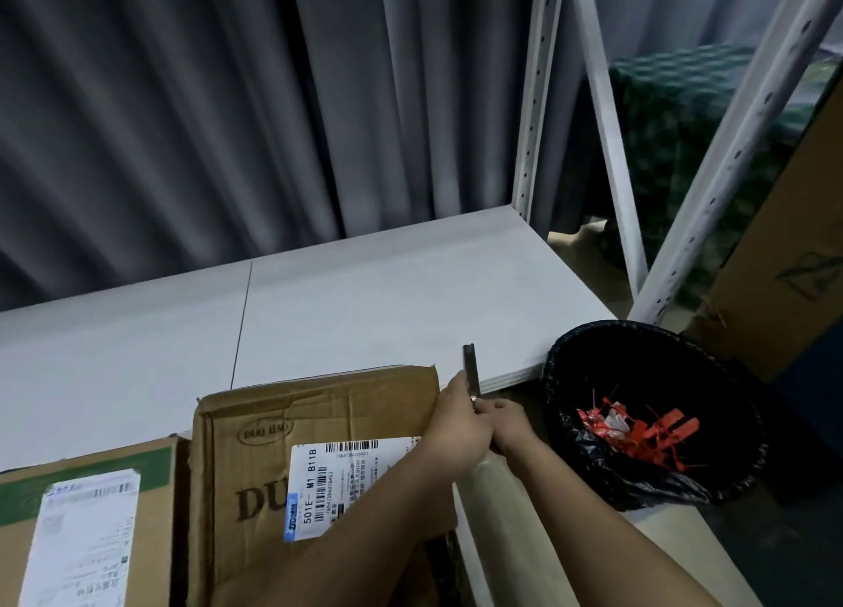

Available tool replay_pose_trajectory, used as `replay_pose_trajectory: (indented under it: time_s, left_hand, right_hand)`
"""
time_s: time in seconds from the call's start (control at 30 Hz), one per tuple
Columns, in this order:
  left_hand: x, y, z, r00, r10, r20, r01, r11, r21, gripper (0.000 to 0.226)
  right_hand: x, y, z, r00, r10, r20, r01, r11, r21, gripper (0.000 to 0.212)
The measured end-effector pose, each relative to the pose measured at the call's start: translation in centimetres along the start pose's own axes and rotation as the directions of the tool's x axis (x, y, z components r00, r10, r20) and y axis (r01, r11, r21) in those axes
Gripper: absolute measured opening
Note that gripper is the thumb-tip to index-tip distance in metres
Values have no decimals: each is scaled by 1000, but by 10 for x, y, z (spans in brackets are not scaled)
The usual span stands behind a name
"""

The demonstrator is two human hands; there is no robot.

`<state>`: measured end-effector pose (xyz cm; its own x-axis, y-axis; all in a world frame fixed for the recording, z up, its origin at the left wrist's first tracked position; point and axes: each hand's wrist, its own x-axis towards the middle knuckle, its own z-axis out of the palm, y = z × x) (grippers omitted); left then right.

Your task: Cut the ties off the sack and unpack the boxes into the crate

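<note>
Both forearms cross the bottom of the view and meet at the desk's near edge, where the left hand (458,424) and right hand (506,426) are closed together around a small dark cutter (470,371) whose blade end sticks up just above the fingers (490,406). Right-hand fingers look curled round the lower handle and the left hand wraps over it from the side, though exactly which fingers press on what is hidden between the 2 hands. My guess is that the tool is being closed or put away, so the sensible way is to keep the blade pointing away from both palms, slide it shut with a thumb and not a fingertip across the edge, and set it flat on the desk (365,305) beyond the fingers, where it cannot roll off. Just left of the hands, touching the left wrist, stands a worn brown box (319,406) with a white shipping label; a second box (86,515) with a green stripe sits further left. Whether these already rest in the crate cannot be told, and no sack shows. To the right of the fingers, well below desk level, a black-lined bin (657,415) holds a heap of red ties (638,428), which suggests the cutting is largely done and the unpacking is what remains.
</note>
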<state>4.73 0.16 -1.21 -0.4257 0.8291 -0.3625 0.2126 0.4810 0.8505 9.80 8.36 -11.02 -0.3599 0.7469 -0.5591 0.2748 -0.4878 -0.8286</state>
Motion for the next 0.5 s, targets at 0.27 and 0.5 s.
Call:
replay_pose_trajectory:
  time_s: [0.27, 0.5]
  left_hand:
    - [4, -2, 1, 999, -32, 17, 33, 996, -77, 58]
    - [9, -10, 3, 999, -39, -9, 39, 999, -10, 62]
  right_hand:
    - [19, 0, 5, 993, 111, 26, -114, 977, 179, 20]
    - [20, 10, 14, 991, 95, 97, -115, 966, 234, 43]
